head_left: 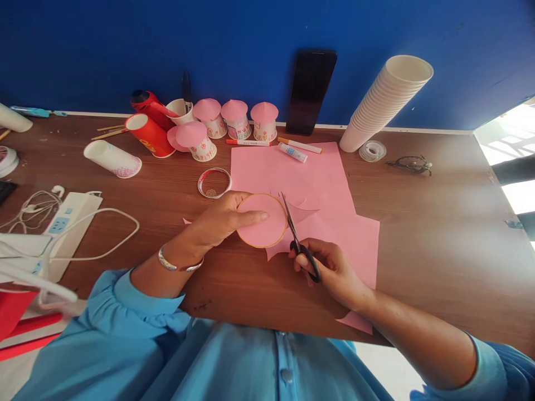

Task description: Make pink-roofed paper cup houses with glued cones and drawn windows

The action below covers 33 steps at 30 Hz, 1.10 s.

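A round pink paper disc (259, 231) with a yellowish outline is pinched in my left hand (228, 220), the thumb lying across its face. My right hand (326, 267) grips black-handled scissors (292, 225), whose blades point up and away beside the disc's right edge. The blades look nearly closed; whether they touch the paper I cannot tell. Beneath both hands lie pink paper sheets (288, 172) and curved pink offcuts (303, 211). A smaller pink scrap (357, 321) rests under my right forearm at the table's front edge.
Paper cups with pink cone roofs (264, 120) stand at the back. Nearby are a tape roll (214, 182), a glue stick (292, 152), markers (300, 146) and a red cup (150, 135). A phone (311, 92) and stacked cups (387, 103) lean on the blue wall. A power strip (69, 228) lies left.
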Tool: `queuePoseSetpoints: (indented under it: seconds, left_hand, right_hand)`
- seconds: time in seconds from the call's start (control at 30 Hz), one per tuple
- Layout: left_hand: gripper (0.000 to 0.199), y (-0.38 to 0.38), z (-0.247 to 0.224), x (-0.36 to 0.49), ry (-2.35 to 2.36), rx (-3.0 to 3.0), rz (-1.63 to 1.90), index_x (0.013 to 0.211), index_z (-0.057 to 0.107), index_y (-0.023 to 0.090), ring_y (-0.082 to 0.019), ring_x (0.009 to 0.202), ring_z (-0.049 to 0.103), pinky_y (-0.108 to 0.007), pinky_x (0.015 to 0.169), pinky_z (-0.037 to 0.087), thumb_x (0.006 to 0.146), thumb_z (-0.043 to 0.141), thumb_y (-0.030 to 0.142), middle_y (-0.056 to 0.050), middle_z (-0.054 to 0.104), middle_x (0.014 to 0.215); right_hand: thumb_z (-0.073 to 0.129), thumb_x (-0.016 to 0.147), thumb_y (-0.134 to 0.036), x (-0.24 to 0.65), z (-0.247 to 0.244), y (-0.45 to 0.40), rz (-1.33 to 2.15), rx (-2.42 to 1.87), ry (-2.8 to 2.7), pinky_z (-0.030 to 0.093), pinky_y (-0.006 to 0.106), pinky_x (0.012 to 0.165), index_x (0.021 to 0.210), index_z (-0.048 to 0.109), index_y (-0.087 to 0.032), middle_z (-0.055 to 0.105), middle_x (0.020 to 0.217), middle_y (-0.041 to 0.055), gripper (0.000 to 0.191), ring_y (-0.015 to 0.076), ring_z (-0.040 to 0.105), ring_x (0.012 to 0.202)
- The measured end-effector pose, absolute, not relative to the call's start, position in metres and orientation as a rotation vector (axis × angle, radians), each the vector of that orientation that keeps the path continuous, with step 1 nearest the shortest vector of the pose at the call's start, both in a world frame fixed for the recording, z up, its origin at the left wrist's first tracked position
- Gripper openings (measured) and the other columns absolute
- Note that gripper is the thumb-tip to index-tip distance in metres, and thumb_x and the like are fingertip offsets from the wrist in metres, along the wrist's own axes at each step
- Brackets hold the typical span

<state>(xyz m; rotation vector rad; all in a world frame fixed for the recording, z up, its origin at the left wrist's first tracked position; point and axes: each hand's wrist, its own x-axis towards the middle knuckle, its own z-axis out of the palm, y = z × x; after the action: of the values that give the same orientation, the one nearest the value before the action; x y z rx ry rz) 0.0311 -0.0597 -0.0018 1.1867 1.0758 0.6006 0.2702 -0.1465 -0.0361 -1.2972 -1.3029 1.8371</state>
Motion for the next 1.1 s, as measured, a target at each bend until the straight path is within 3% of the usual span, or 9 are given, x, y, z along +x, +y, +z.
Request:
queuePoseSetpoints:
  seconds: [0.33,0.6,1.1]
  left_hand:
    - [0.04,-0.0616,-0.0012,0.0341,1.049,1.126,0.583,0.091,0.081,0.014,-0.021,0.077,0.073,-0.029,0.071,0.058,0.067,0.088,0.046,-0.009,0.081,0.086]
    - [0.039,-0.0608,0.0008,0.032,1.041,1.12,0.553,0.097,0.08,0.014,-0.02,0.085,0.072,-0.027,0.077,0.057,0.069,0.086,0.041,-0.006,0.081,0.093]
    - [0.036,-0.058,-0.0001,0.0273,1.064,1.168,0.547,0.095,0.08,0.014,-0.018,0.081,0.071,-0.026,0.074,0.056,0.072,0.085,0.042,-0.005,0.08,0.089]
  right_hand:
    - [0.066,0.09,-0.071,0.2696,-0.0358,-0.1458,1.819,-1.316,-1.332,0.041,0.023,0.052,0.085,0.067,-0.017,0.057,0.072,-0.001,0.053,0.0092,0.048,0.057]
    - [0.063,0.09,-0.072,0.2708,-0.0362,-0.147,1.831,-1.323,-1.324,0.042,0.024,0.053,0.078,0.063,-0.018,0.059,0.074,-0.0005,0.055,0.0087,0.049,0.056]
    - [0.061,0.09,-0.075,0.2719,-0.0383,-0.1469,1.826,-1.336,-1.346,0.041,0.024,0.051,0.078,0.063,-0.018,0.059,0.073,-0.0016,0.059,0.0067,0.05,0.05]
